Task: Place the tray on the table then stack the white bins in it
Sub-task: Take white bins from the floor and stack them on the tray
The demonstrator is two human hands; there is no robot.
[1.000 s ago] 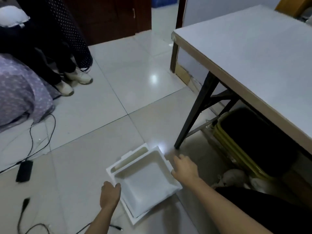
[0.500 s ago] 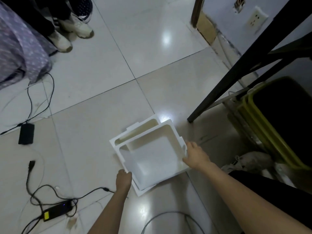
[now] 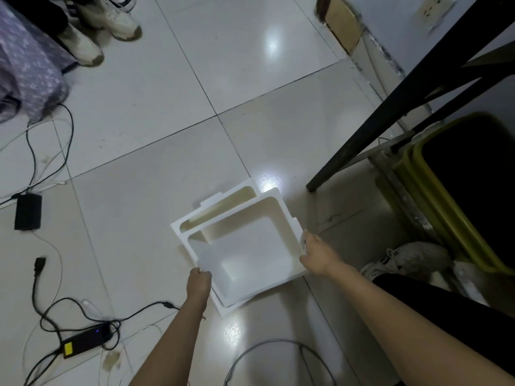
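Note:
Two white foam bins lie on the tiled floor, one on top of the other and slightly offset. The upper white bin is a shallow square with its hollow facing up. The lower white bin shows only along its far and left edges. My left hand grips the upper bin's near-left corner. My right hand grips its right rim. A stack of yellow-green trays with a dark inside stands under the table at the right. The table shows only by its black leg.
Black cables and a power adapter trail over the floor at the lower left, with another black adapter at the left. A grey cable loop lies near my arms. Someone's pale shoes stand at the top left beside purple fabric. A white shoe lies at right.
My view has tilted down, so the tabletop has left the frame. Both hands moved from beside the bins onto the upper bin's edges and now grip it.

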